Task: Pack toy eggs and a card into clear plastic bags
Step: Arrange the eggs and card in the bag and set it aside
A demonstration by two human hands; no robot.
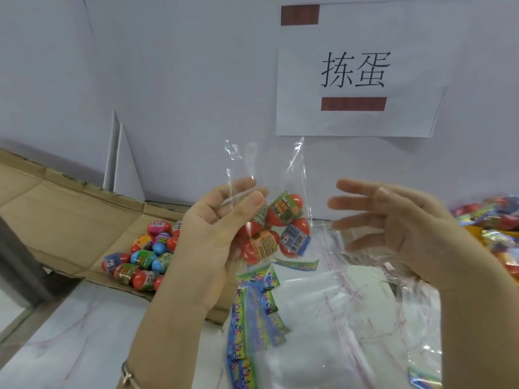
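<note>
The left hand [216,228] hides part of the clear bag [266,164] and its toy eggs [285,210], whether a card is inside cannot be told, and the filled bags [494,217] beyond the right hand [407,228] are cut off at the edge. Loose eggs [146,256] lie in a cardboard box [70,220] left of the left hand; cards [254,313] and empty bags [323,304] lie below both hands. The left hand pinches the bag upright, while the right, fingers spread, holds nothing just beside it.
</note>
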